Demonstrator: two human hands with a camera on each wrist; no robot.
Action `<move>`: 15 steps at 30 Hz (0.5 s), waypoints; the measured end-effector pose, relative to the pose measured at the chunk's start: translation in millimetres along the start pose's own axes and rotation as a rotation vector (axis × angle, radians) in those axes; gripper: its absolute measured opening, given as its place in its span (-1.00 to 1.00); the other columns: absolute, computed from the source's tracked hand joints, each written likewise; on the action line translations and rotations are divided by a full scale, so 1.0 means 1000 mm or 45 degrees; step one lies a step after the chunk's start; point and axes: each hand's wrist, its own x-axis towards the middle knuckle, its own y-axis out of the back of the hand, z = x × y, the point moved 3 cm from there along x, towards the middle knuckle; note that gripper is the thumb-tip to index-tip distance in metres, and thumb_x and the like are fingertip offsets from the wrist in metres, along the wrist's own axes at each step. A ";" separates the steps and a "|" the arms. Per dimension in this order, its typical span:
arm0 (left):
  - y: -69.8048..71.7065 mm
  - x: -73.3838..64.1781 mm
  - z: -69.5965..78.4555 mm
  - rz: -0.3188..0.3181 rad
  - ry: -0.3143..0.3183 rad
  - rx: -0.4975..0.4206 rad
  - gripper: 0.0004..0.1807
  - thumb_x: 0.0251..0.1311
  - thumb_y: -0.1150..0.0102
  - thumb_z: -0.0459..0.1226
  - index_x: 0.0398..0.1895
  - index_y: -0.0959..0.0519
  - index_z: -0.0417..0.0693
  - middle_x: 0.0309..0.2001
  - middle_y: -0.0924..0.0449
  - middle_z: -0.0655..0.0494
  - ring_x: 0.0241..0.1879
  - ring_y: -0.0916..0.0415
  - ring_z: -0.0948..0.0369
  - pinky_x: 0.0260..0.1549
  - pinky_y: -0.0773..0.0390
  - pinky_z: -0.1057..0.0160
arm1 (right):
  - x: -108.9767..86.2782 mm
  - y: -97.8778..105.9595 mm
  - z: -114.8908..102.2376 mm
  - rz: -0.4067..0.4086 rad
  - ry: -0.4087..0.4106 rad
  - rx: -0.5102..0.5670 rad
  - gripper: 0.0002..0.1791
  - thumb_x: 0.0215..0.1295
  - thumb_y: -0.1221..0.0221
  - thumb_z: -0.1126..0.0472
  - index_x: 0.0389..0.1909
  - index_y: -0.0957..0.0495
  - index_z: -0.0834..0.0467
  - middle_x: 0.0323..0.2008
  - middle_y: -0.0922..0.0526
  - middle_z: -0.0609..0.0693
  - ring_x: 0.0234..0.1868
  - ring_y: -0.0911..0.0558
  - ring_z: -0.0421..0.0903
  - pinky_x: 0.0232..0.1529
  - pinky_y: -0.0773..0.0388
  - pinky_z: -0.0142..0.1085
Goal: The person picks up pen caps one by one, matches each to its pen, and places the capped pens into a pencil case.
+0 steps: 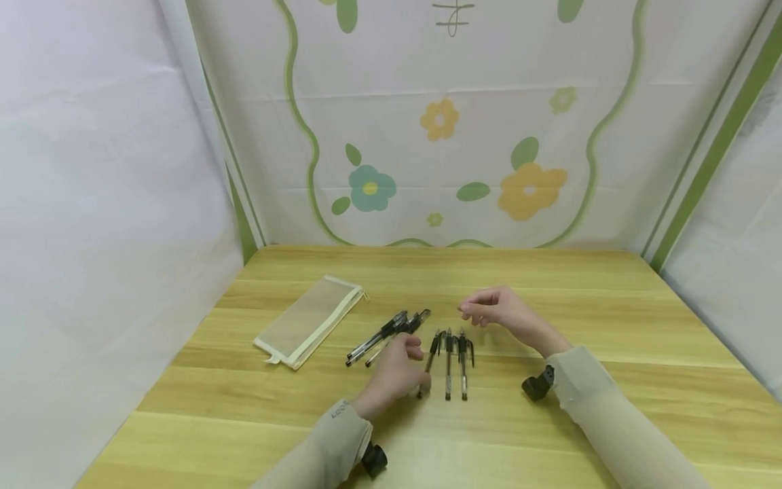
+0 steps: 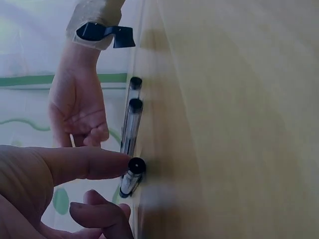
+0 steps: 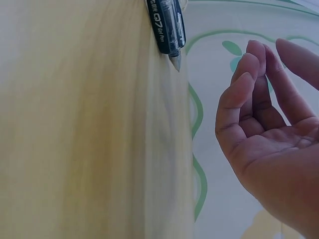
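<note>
Left hand (image 1: 394, 370): fingers loosely bent and pinching nothing; the extended thumb (image 2: 94, 164) touches the black end of the nearest pen in the row.
Left pen of the row (image 1: 430, 360): just right of the left hand, flat and slightly slanted, its bare tip pointing away from the person.
Middle pen (image 1: 449, 370): a little farther right of the left hand, beside the left pen and apart from it, tip also pointing away.
Right pen (image 1: 463, 370): last in the row, between the two hands, lying nearly parallel to the middle pen.
Caps: a dark cap (image 1: 470, 352) lies along the right side of the right pen; similar dark pieces sit by the tips of the other two.
Right hand (image 1: 507, 314): relaxed with fingers softly curved, holding nothing, raised above the table beyond the row and to its right.
Lettering: on the dark piece near the right hand, "Q7 Gel Pen" is readable in the right wrist view.
Loose pens (image 1: 387, 329): ahead and left of the left hand, overlapping in a bunch; the hand hides part of them, so the count cannot be told.
Pouch (image 1: 308, 319): farther left of the left hand, beyond the bunch, flat, pale and see-through, with its zip edge (image 1: 324, 333) on the side toward the hand.
Table (image 1: 489, 441): wood-patterned, beneath both hands.
</note>
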 end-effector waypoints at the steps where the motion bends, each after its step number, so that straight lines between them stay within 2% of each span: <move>1: 0.003 0.000 -0.002 -0.002 -0.007 -0.011 -0.27 -0.37 -0.43 -0.59 0.08 -0.48 -0.29 -0.14 -0.57 -0.03 -0.20 -0.51 0.07 -0.37 -0.62 0.20 | 0.000 0.000 0.000 -0.002 0.001 0.004 -0.51 0.30 -0.30 0.06 0.02 -0.57 0.41 -0.11 -0.62 0.35 -0.23 -0.59 0.10 -0.09 -0.57 0.04; 4: 0.012 0.003 -0.007 -0.023 -0.042 -0.033 -0.38 -0.31 -0.44 -0.57 0.00 -0.53 -0.30 -0.19 -0.61 -0.02 -0.23 -0.53 0.09 -0.35 -0.62 0.20 | 0.000 0.000 0.002 0.000 -0.004 0.014 -0.52 0.30 -0.30 0.08 0.03 -0.57 0.41 -0.13 -0.63 0.34 -0.24 -0.59 0.09 -0.10 -0.58 0.04; 10: 0.028 0.005 -0.013 -0.095 -0.100 -0.002 -0.59 -0.14 -0.45 -0.52 -0.14 -0.59 -0.29 -0.30 -0.64 0.02 -0.34 -0.57 0.14 -0.34 -0.63 0.19 | 0.000 0.000 0.003 -0.005 -0.011 0.007 -0.52 0.30 -0.30 0.08 0.02 -0.58 0.40 -0.16 -0.65 0.26 -0.21 -0.59 0.15 -0.11 -0.58 0.03; 15: 0.036 0.003 -0.012 -0.127 -0.070 0.070 -0.61 -0.16 -0.52 -0.44 -0.18 -0.62 -0.23 -0.33 -0.65 0.07 -0.36 -0.57 0.17 -0.33 -0.60 0.20 | 0.000 0.001 0.002 -0.031 -0.009 -0.025 -0.53 0.32 -0.29 0.07 0.01 -0.59 0.40 -0.16 -0.65 0.26 -0.23 -0.58 0.12 -0.14 -0.59 0.01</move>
